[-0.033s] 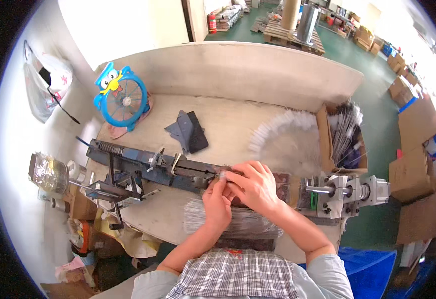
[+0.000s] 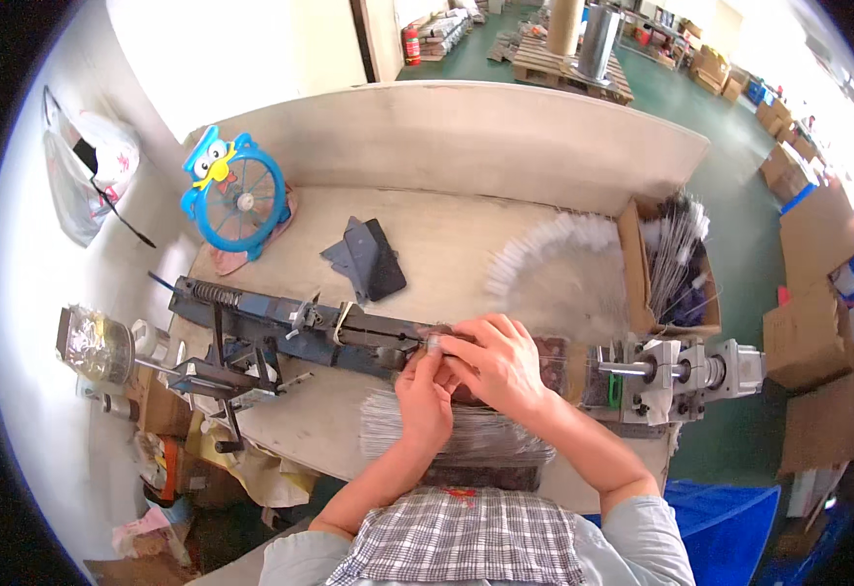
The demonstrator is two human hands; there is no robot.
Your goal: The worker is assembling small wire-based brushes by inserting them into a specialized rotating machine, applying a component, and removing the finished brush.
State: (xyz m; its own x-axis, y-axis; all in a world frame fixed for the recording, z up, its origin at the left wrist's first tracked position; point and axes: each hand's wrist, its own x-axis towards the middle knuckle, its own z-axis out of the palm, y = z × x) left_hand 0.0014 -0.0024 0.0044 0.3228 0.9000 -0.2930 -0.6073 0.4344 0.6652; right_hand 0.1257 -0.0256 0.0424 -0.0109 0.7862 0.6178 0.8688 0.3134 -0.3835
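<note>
My left hand [image 2: 425, 396] and my right hand [image 2: 498, 366] meet over the middle of a long dark metal bench machine [image 2: 368, 330]. Their fingertips are pinched together at its rail. Whatever they hold is too small and too covered by the fingers to make out. Just below the hands, along the table's near edge, lies a thick bundle of thin pale wires or rods [image 2: 485, 437]. At the machine's right end is a silver shaft and motor assembly [image 2: 681, 374]. Its left part carries a coil spring [image 2: 214, 291] and a black crank handle [image 2: 229, 430].
A blue cartoon-shaped fan [image 2: 241, 203] stands at the back left. Dark flat plates [image 2: 368, 259] lie mid-table. A fanned row of white-tipped thin pieces [image 2: 554, 254] spreads beside a cardboard box [image 2: 634, 269] of similar wires. A low panel [image 2: 427, 137] walls the table's far side.
</note>
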